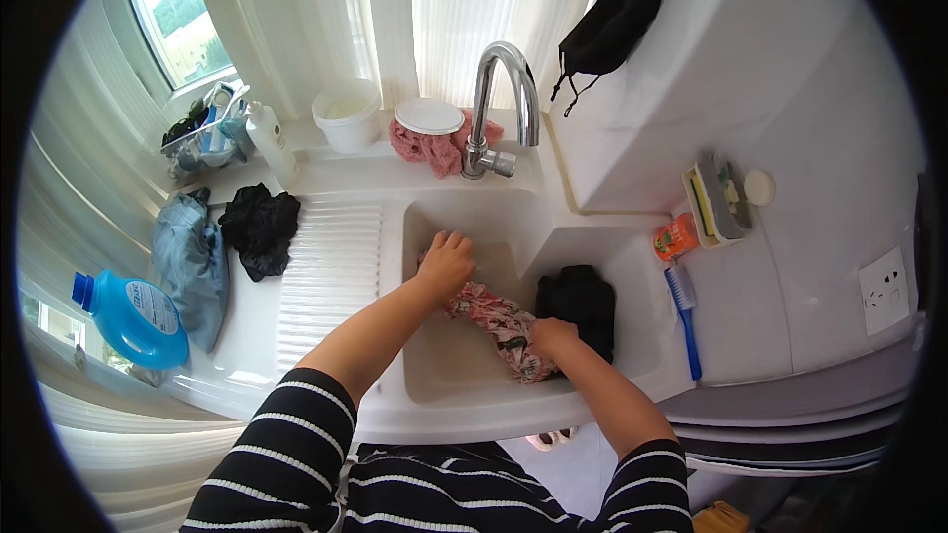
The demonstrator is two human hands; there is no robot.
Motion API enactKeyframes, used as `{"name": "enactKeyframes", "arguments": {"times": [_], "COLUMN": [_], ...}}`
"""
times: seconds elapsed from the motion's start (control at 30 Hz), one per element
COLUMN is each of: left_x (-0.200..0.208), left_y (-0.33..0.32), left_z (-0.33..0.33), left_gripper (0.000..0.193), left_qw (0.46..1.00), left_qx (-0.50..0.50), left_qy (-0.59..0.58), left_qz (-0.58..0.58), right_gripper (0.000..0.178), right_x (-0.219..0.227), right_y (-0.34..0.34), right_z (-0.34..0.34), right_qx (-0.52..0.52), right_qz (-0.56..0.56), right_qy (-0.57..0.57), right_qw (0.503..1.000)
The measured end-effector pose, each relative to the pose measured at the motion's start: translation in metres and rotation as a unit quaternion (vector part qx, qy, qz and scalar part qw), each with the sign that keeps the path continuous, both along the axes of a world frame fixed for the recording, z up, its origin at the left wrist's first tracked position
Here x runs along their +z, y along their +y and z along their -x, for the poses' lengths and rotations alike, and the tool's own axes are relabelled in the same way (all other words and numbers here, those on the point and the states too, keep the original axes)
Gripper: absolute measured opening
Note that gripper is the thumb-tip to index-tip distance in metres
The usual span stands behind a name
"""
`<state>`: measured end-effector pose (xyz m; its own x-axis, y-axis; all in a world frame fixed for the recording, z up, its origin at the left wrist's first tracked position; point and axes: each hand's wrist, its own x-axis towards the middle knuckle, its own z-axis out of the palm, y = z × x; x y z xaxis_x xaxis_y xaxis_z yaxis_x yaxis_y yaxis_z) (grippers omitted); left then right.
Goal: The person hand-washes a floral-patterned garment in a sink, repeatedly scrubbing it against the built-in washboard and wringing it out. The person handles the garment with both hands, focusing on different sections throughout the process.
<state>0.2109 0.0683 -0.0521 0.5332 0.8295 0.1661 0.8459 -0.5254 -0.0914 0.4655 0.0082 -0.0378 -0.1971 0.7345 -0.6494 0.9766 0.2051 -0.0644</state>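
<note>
A pink floral cloth (494, 321), bunched and twisted lengthwise, stretches between my two hands over the basin of the white sink (434, 387). My left hand (447, 264) is closed round its upper end, at the far left part of the basin. Closer to me, my right hand (555, 338) grips the lower end, and a little of the cloth hangs out below the fingers. Just right of that hand lies a folded black cloth (578, 301) on the sink's right side. Both hands hide parts of the floral cloth.
Behind the basin rises a chrome faucet (509, 89). Left of the ribbed washboard (331, 276) lie a black garment (259, 229), a blue-grey garment (188, 266) and a blue detergent bottle (133, 321). A blue brush (683, 321) hangs at right; a white tub (346, 118) stands behind.
</note>
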Motion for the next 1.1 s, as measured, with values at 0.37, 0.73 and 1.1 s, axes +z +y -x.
{"name": "enactKeyframes", "arguments": {"times": [0.37, 0.73, 1.1], "left_x": [-0.105, -0.028, 0.076], "left_y": [-0.05, -0.064, 0.005], "left_z": [-0.033, -0.053, -0.031], "left_gripper": [0.074, 0.072, 0.023], "left_qw": [0.74, 0.897, 0.686], "left_qx": [0.399, 0.24, 0.078], "left_qy": [-0.46, -0.102, -0.688], "left_qz": [0.285, 0.356, 0.224], "right_gripper": [0.077, 0.057, 0.034], "right_x": [-0.115, -0.055, 0.183], "right_y": [-0.012, 0.006, 0.016], "right_z": [0.116, 0.035, -0.035], "right_qx": [0.139, -0.039, -0.297], "right_qz": [-0.106, -0.081, 0.022], "right_qy": [0.02, 0.184, 0.705], "right_qw": [0.984, 0.979, 0.644]}}
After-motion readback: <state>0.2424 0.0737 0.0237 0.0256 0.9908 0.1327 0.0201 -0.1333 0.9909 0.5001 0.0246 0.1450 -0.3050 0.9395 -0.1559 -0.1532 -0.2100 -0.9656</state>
